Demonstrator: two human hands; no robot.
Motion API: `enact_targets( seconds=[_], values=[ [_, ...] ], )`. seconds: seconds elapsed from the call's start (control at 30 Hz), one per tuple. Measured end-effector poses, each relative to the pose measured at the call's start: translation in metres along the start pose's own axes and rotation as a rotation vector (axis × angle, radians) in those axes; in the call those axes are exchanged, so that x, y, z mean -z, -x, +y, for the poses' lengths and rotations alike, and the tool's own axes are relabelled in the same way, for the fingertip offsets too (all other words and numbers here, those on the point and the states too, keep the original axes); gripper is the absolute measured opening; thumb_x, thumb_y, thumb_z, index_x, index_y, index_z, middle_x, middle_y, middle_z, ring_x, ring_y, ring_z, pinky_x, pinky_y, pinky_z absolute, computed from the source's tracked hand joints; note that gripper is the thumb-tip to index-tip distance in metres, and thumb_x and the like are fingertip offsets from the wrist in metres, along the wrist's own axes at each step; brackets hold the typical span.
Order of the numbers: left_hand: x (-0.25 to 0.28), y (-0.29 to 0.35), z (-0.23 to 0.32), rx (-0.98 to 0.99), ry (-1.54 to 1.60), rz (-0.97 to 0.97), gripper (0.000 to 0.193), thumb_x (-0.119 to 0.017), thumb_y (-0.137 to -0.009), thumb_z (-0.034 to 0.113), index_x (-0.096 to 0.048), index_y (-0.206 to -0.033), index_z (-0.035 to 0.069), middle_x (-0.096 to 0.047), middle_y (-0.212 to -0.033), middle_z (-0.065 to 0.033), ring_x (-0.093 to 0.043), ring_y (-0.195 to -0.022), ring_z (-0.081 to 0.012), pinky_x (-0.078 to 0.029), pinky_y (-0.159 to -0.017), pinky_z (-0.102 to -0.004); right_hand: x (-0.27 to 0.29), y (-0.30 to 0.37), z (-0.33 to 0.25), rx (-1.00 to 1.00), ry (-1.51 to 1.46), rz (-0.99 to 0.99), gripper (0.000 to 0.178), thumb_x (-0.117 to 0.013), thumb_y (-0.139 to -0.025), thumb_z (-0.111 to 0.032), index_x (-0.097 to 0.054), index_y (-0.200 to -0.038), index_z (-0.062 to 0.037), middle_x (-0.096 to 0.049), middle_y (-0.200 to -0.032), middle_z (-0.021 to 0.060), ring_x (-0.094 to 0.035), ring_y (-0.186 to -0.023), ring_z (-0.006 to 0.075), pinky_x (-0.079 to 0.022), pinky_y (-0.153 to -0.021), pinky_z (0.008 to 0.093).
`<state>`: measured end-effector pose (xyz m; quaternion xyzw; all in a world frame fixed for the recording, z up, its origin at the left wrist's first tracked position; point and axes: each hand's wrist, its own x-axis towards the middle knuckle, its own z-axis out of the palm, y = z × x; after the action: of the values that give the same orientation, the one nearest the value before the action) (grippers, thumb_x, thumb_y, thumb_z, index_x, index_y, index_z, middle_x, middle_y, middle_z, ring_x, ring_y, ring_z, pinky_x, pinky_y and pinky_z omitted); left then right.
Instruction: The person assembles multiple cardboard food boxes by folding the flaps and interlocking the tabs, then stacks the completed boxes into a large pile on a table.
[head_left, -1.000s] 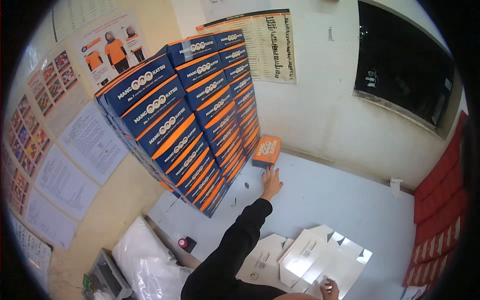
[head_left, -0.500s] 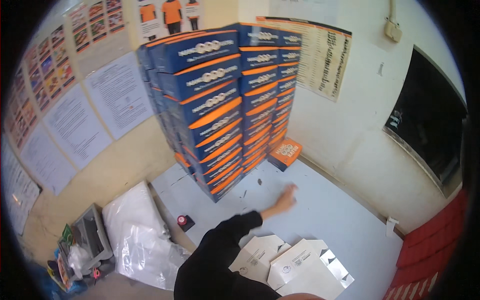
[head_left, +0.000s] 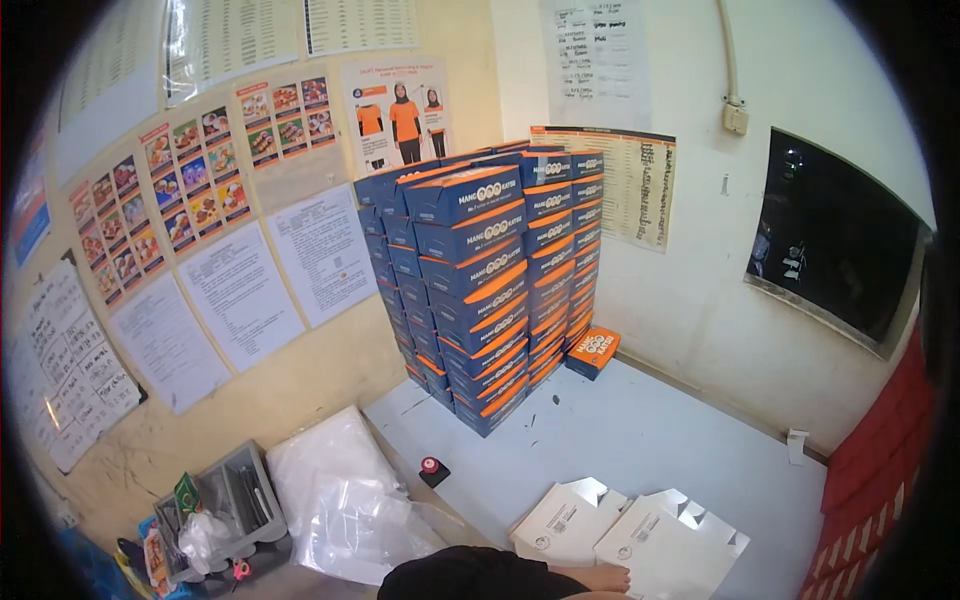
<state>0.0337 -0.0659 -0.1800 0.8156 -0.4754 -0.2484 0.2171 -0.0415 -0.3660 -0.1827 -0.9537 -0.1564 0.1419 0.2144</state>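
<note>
My left hand (head_left: 604,578) is at the bottom edge, at the near end of the black sleeve (head_left: 465,575). It lies against the near edge of the right pale flat carton blank (head_left: 670,545); its fingers are too small and partly cut off to show a grip. A second carton blank (head_left: 568,522) lies just to the left, its neighbour overlapping it. Both have printing and shiny flaps at the far end. A sliver of skin shows below my left hand, but I cannot tell what it belongs to. My right hand is not recognisable in view.
Tall stacks of blue and orange boxes (head_left: 485,290) stand on the pale table (head_left: 640,430), with a single orange box (head_left: 592,352) beside them. A red-topped stamp (head_left: 430,465) sits near the left edge. Plastic bags (head_left: 335,470) and a grey bin (head_left: 245,500) are farther left.
My left hand has come back from over the middle of the table to the near edge of the carton blanks. The view has tilted up and turned left.
</note>
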Motion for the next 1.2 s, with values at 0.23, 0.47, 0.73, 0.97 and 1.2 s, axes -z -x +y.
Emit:
enact_targets(
  seconds=[0.23,0.47,0.73,0.97,1.2],
  values=[
    [0.015,-0.013,0.028,-0.187,0.059,0.526,0.057,-0.070,-0.071,0.035,-0.050,-0.116,0.005,-0.048,-0.119,-0.0187,-0.046,-0.111,-0.0343,-0.039,-0.091,-0.0448,0.017,0.009,-0.041,-0.135,-0.181,0.119,0.050,-0.064,-0.079,-0.013,-0.046,-0.125,-0.0088,-0.049,-0.122,0.0194,-0.050,-0.105,0.0364,-0.042,-0.089,0.0486],
    [0.002,-0.027,0.017,0.019,-0.081,0.260,0.022,-0.059,-0.083,0.020,-0.053,-0.096,0.004,-0.053,-0.104,-0.0106,-0.057,-0.091,-0.0262,-0.046,-0.075,-0.0395,0.029,0.017,-0.061,-0.211,-0.354,0.255,0.038,-0.063,-0.082,-0.014,-0.054,-0.117,-0.0056,-0.054,-0.116,0.0204,-0.054,-0.098,0.0333,-0.044,-0.088,0.0451],
    [0.046,0.034,0.047,-0.267,0.520,0.501,0.020,-0.062,-0.079,0.013,-0.060,-0.097,0.004,-0.062,-0.081,-0.0073,-0.061,-0.080,-0.0178,-0.050,-0.071,-0.0306,0.041,0.044,-0.089,-0.142,-0.540,0.661,0.027,-0.063,-0.085,-0.015,-0.062,-0.108,-0.0019,-0.061,-0.109,0.0215,-0.059,-0.091,0.0299,-0.047,-0.087,0.0412],
    [0.060,0.103,0.028,-0.154,1.041,0.216,0.059,-0.078,-0.073,0.018,-0.049,-0.122,0.005,-0.055,-0.119,-0.0061,-0.053,-0.110,-0.0146,-0.044,-0.090,-0.0322,0.085,0.005,-0.187,0.298,-0.364,0.937,0.016,-0.074,-0.063,0.000,-0.062,-0.074,-0.0010,-0.057,-0.071,0.0066,-0.046,-0.080,0.0241,-0.038,-0.076,0.0353],
    [0.075,0.118,0.103,-0.012,0.336,0.479,0.044,-0.069,-0.079,0.024,-0.055,-0.117,0.006,-0.058,-0.108,-0.0122,-0.058,-0.098,-0.0248,-0.045,-0.083,-0.0368,0.097,-0.005,-0.225,0.169,-0.566,0.996,0.011,-0.072,-0.066,0.002,-0.065,-0.074,-0.0006,-0.061,-0.070,0.0061,-0.049,-0.073,0.0202,-0.037,-0.070,0.0300]
  ],
)
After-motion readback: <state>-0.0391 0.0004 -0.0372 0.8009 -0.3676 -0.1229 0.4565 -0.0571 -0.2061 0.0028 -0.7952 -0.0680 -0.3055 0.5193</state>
